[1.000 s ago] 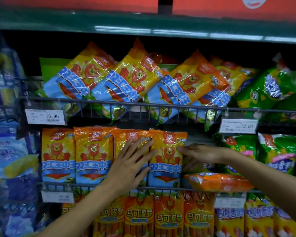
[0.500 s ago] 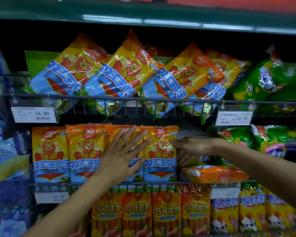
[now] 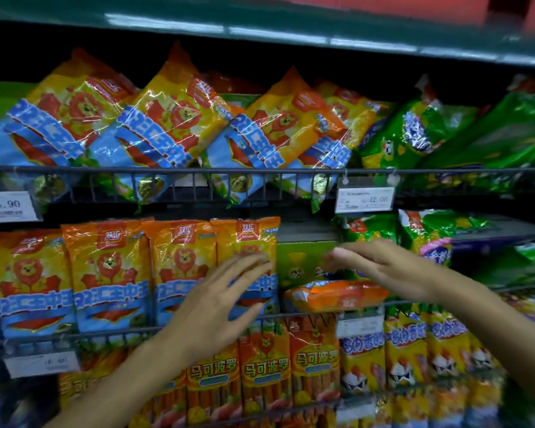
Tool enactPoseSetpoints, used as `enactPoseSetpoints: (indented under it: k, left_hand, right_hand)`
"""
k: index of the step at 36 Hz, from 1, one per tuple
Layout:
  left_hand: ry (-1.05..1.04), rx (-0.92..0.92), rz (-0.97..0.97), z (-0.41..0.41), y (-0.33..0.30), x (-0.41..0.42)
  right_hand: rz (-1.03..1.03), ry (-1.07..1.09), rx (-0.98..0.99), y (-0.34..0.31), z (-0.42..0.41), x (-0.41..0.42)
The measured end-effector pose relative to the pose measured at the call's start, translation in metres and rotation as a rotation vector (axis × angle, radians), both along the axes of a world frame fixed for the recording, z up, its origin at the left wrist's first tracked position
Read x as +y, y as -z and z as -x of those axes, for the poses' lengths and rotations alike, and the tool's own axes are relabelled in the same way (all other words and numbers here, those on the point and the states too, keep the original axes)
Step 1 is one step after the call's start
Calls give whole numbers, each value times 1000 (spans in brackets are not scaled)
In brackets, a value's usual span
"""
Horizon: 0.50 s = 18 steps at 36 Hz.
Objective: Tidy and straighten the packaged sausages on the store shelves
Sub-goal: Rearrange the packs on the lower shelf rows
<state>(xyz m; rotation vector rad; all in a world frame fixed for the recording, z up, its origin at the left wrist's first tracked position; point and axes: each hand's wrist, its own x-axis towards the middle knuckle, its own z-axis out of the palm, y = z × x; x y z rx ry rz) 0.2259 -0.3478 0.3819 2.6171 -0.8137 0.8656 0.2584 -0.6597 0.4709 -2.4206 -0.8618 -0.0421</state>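
Middle shelf (image 3: 198,329), wire-fronted: four glossy, crinkled orange-and-blue sausage packs (image 3: 179,267) standing upright in a row; one orange pack (image 3: 337,293) lying flat beside them. Left hand (image 3: 220,304) spread flat, fingers straight, before the rightmost upright pack, holding nothing. Right hand (image 3: 380,267) flat, fingers extended, above the flat pack, empty.

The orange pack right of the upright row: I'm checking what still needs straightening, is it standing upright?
No, the orange pack lies flat on its side along the wire rail, below the right hand.
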Motion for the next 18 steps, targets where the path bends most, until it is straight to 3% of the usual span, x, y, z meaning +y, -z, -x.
enactPoseSetpoints:
  k: [8, 13, 18]
  left_hand:
    - [133, 287, 181, -4, 2, -67]
    - [174, 376, 380, -17, 11, -93]
    - [172, 303, 495, -29, 16, -100]
  right_hand:
    - [-169, -1, -114, 36, 18, -42]
    - [-352, 30, -52, 67, 19, -47]
    - [-485, 67, -18, 97, 19, -36]
